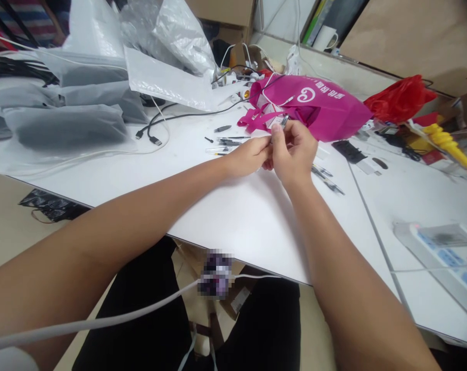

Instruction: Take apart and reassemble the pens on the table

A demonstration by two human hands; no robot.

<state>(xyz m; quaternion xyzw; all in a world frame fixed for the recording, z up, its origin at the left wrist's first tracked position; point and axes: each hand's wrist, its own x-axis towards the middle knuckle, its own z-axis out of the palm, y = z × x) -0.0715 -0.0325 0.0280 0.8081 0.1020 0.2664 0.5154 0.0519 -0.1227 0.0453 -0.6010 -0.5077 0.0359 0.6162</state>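
Over the white table point(233, 206), my two hands meet in front of a magenta bag. Between the thumb and fingers of my right hand point(297, 152) is a slim pen point(284, 120) whose silvery end sticks up. My left hand point(249, 156) is closed around the lower part of the same pen, which the fingers mostly hide. Left of my hands lie several pen parts point(228, 141), a dark pen piece point(222, 128) and a small black piece point(209, 139). Several clear and dark pens point(328, 179) lie right of my right wrist.
Behind my hands lies the magenta bag point(326, 105). Grey plastic packages point(67, 126) and clear wrapping point(171, 77) fill the left side. A black USB cable point(155, 139) crosses the table. At right are a red bag point(399, 98) and a grey-blue device point(446, 257).
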